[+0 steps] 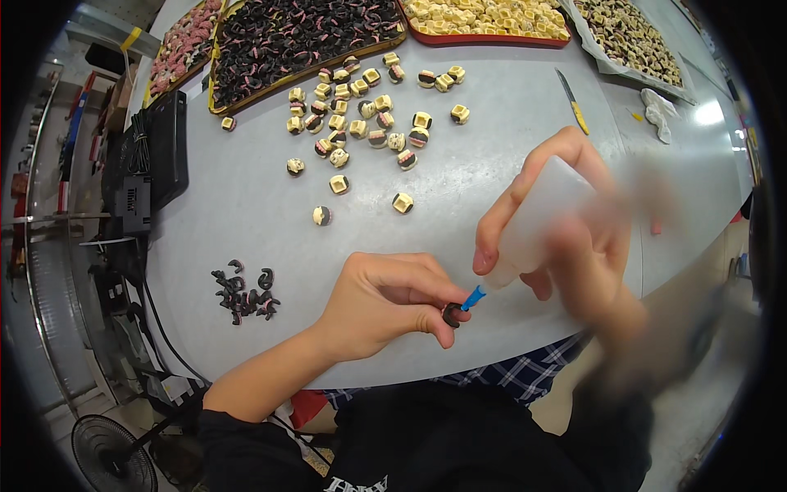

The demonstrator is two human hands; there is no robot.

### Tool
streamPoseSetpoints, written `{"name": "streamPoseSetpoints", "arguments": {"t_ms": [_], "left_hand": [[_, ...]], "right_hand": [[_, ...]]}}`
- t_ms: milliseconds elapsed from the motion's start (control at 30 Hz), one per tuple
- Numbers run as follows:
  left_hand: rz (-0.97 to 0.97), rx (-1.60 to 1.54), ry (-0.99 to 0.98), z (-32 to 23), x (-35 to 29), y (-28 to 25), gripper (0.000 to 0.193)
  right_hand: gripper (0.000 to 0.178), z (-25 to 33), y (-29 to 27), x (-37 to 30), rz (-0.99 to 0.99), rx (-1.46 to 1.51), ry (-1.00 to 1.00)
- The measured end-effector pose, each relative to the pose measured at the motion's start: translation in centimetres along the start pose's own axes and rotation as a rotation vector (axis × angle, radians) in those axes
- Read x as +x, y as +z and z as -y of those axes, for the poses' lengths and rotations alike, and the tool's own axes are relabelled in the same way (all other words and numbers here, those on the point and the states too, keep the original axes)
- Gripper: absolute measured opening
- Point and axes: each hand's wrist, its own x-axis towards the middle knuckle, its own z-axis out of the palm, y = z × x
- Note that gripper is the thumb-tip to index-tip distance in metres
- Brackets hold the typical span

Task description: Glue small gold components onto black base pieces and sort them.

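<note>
My left hand (385,299) pinches a small dark curved piece (452,315) between thumb and fingertips, close to the table's front edge. My right hand (602,254) is wrapped round a whitish translucent squeeze bottle (548,209), tilted down to the left. Its slim blue nozzle (474,297) meets or nearly meets the dark piece; contact is hard to tell. Left of my left hand lies a small pile of dark curved pieces (246,297), some edged with pink. Farther off, several small cream-and-dark assembled pieces (338,184) are scattered over the grey table (459,172).
Along the far side stand a tray of dark pieces (211,97), a red tray of cream pieces (492,39) and a lined tray of mixed pieces (693,94). A yellow-handled knife (580,115) and crumpled tissue (658,115) lie right. Black equipment (168,152) stands left.
</note>
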Motion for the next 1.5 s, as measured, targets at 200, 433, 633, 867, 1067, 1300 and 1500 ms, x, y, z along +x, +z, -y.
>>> {"name": "streamPoseSetpoints", "arguments": {"t_ms": [200,433,633,867,1067,1300,1500], "left_hand": [[0.01,0.033,0.03,0.1,0.1,0.0,0.027],[-0.073,-0.007,0.063,0.4,0.2,0.3,0.029],[-0.072,0.036,0.045,0.3,0.2,0.4,0.032],[-0.093,0.0,0.018,0.3,0.1,0.5,0.032],[-0.071,0.039,0.051,0.3,0.3,0.3,0.033],[-0.08,0.025,0.025,0.1,0.3,0.5,0.034],[-0.066,0.033,0.046,0.3,0.2,0.5,0.033]], "right_hand": [[0.052,0.1,0.0,0.0,0.005,-0.001,0.011],[0.057,0.6,-0.1,0.0,-0.054,-0.048,0.017],[0.06,0.7,-0.1,0.0,-0.108,-0.094,0.015],[0.06,0.8,-0.2,-0.1,-0.076,-0.105,0.042],[0.061,0.3,-0.1,0.1,-0.134,-0.086,-0.027],[0.057,1.2,-3.0,0.7,-0.086,-0.087,-0.099],[0.031,2.5,-4.8,1.1,-0.262,-0.377,-0.375]]}}
